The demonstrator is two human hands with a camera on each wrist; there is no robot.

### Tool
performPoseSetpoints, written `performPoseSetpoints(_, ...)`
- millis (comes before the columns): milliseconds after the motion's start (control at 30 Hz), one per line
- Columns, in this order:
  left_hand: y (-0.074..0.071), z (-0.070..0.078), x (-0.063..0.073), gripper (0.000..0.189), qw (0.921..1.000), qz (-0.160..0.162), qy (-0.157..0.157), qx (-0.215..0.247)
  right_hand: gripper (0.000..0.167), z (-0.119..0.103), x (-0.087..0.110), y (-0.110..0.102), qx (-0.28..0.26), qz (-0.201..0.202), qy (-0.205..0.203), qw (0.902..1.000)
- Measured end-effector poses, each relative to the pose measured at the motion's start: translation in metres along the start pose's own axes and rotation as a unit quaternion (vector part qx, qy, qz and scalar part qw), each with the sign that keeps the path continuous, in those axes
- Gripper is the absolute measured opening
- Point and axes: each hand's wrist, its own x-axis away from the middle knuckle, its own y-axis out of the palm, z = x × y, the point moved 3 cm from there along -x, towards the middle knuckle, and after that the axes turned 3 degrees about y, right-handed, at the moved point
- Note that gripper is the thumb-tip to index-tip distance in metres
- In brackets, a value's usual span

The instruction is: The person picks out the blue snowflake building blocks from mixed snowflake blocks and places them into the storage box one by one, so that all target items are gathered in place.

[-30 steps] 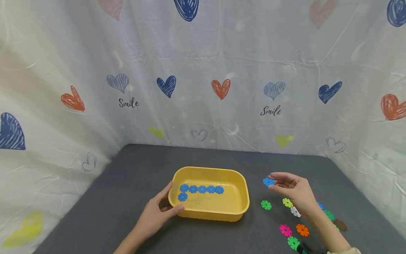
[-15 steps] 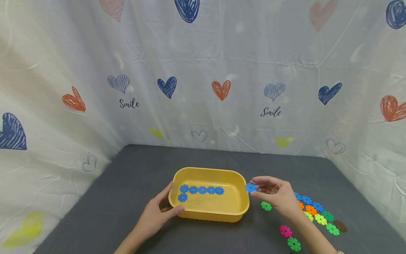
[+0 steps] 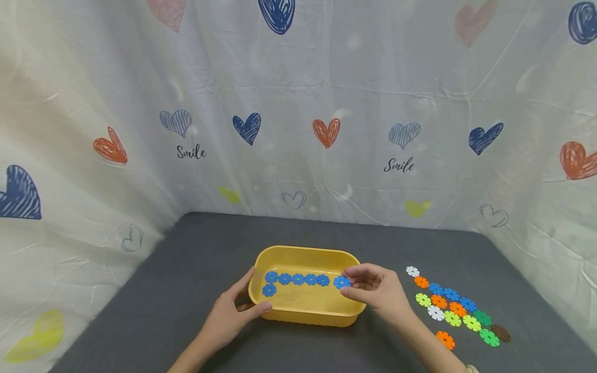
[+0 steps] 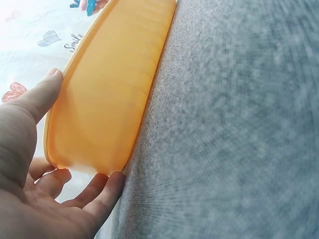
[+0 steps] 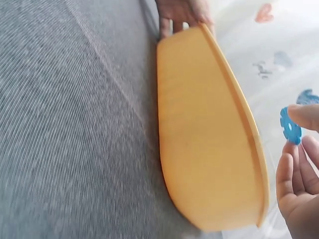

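Note:
A yellow plastic tub (image 3: 308,317) stands on the dark grey table. My left hand (image 3: 230,311) grips its left end, thumb on the front wall and fingertips against the end wall, as the left wrist view shows. Between thumb and fingers my right hand (image 3: 380,294) pinches a blue snowflake disc (image 5: 290,126) with a notched edge, over the right part of the tub. Inside, several blue snowflake discs (image 3: 297,279) lie in a row along the back, with one more blue disc (image 3: 269,290) in front of the row's left end.
Right of the tub, loose snowflake discs lie on the table, among them a white disc (image 3: 412,271), a blue disc (image 3: 451,293), an orange disc (image 3: 445,340) and a brown disc (image 3: 501,332). A heart-printed curtain (image 3: 289,171) hangs behind the table.
My right hand has carried the blue snowflake disc left from beside the tub, across its right rim, to above its inside. The left hand keeps its hold on the tub.

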Motion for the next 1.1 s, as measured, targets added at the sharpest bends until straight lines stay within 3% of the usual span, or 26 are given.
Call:
performPoseSetpoints(533, 0.000, 0.000, 0.000, 0.090, 0.9998, 0.006, -0.002, -0.017, 0.032, 0.001, -0.025, 0.054, -0.006, -0.051, -0.006, 0.9986)
performPoseSetpoints(1100, 0.000, -0.001, -0.002, 0.089, 0.9997, 0.002, -0.001, -0.022, 0.025, 0.011, -0.049, 0.077, 0.038, -0.068, 0.010, 0.9969)
